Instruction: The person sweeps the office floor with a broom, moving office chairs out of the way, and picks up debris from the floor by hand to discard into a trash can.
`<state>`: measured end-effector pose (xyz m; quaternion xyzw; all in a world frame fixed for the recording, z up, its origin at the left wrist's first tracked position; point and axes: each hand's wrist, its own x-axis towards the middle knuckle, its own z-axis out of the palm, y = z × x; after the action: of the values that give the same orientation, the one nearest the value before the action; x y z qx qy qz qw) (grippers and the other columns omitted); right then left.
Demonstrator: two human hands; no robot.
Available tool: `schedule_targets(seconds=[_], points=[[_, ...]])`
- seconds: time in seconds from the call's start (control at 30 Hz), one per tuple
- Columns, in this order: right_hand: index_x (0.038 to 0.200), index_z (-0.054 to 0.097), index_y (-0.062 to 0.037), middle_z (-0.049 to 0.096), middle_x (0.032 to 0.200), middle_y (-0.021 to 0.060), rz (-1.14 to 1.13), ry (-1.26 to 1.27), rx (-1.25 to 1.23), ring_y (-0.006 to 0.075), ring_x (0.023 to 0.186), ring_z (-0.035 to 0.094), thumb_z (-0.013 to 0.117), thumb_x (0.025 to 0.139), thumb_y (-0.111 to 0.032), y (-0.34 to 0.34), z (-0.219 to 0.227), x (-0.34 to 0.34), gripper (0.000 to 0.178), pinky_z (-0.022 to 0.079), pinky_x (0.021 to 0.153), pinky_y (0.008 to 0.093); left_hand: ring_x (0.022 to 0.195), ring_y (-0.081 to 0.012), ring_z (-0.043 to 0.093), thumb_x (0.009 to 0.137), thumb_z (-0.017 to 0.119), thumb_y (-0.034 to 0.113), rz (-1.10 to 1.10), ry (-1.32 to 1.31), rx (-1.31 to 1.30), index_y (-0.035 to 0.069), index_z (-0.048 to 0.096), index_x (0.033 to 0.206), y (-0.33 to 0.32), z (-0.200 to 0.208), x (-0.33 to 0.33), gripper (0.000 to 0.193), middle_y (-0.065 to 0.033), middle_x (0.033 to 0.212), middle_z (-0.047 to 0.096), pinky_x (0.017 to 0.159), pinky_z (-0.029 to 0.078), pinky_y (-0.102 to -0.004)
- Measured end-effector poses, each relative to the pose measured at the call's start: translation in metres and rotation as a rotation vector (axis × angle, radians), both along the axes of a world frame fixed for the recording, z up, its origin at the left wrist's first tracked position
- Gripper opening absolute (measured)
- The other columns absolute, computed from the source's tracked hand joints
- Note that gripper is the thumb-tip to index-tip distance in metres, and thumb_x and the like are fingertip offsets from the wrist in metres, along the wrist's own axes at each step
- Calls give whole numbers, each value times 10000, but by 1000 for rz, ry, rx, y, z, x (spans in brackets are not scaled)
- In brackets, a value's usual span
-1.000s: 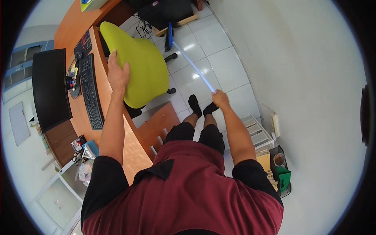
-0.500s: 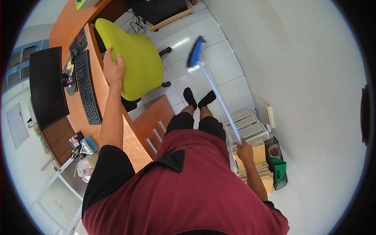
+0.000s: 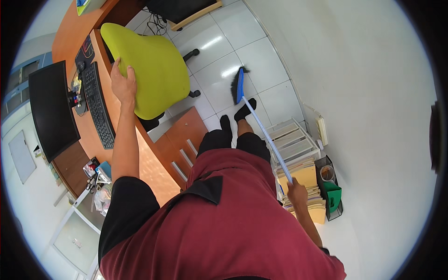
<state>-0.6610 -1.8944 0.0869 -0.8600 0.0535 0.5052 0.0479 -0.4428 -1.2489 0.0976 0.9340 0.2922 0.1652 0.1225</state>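
My left hand (image 3: pixel 123 86) rests on the near edge of a lime-green office chair (image 3: pixel 161 74), thumb and forefinger apart over the backrest, the other fingers partly hidden. The chair stands beside the wooden desk. In my right hand (image 3: pixel 297 192) is a broom (image 3: pixel 268 137), its pale blue handle wrapped by my closed fingers. The handle slants forward and left to a blue head with dark bristles. That head is on the white tiled floor (image 3: pixel 219 65), just ahead of my right foot.
On the desk (image 3: pixel 154 163) are a keyboard (image 3: pixel 99 105), a mouse and a monitor (image 3: pixel 53 107). A white drawer unit (image 3: pixel 291 140), stacked folders (image 3: pixel 303 179) and a black mesh tray (image 3: pixel 333 214) line the right wall. Cables (image 3: pixel 156 23) lie beyond the chair.
The broom head has moved nearer to my feet and turned, bristles now facing left. My right hand has drawn back slightly. My left hand stays on the chair.
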Motion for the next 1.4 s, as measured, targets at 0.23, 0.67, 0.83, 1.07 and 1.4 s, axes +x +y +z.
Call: schedule_targets(seconds=[0.23, 0.67, 0.83, 1.07, 1.4], points=[[1216, 542, -82, 663, 788, 226, 43, -9, 106, 415, 765, 653, 483, 950, -352, 84, -13, 52, 383, 500, 676, 531, 1170, -338, 541, 855, 558, 267, -2, 16, 44, 32, 510, 1305, -2, -2, 1, 509, -183, 1286, 554, 982, 424, -399], [1249, 569, -133, 674, 800, 203, 95, -56, -81, 386, 762, 660, 505, 934, -387, -10, 31, 50, 409, 514, 671, 501, 1152, -353, 542, 856, 557, 292, 3, 28, 62, 32, 518, 1287, -2, 1, 3, 505, -189, 1272, 553, 959, 433, -418], [1215, 591, -144, 667, 854, 217, 47, -26, 131, 421, 824, 638, 497, 935, -388, 50, -9, 62, 383, 494, 720, 526, 1142, -349, 547, 850, 555, 314, 10, 12, 62, 41, 526, 1281, 0, 0, 6, 510, -182, 1261, 560, 950, 438, -423], [1170, 604, -128, 667, 931, 211, 77, -59, 275, 404, 909, 635, 494, 938, -360, 65, -141, 95, 346, 498, 768, 509, 1129, -343, 558, 835, 561, 346, 35, 28, 68, 71, 531, 1280, 9, -3, 7, 524, -171, 1252, 567, 939, 445, -423], [1146, 593, -179, 671, 774, 181, 331, -17, -55, 395, 756, 658, 495, 933, -386, -11, 22, 99, 313, 509, 644, 527, 1124, -332, 564, 847, 563, 333, 46, -2, 85, 77, 539, 1265, 7, -4, 13, 491, -160, 1242, 577, 937, 454, -414]])
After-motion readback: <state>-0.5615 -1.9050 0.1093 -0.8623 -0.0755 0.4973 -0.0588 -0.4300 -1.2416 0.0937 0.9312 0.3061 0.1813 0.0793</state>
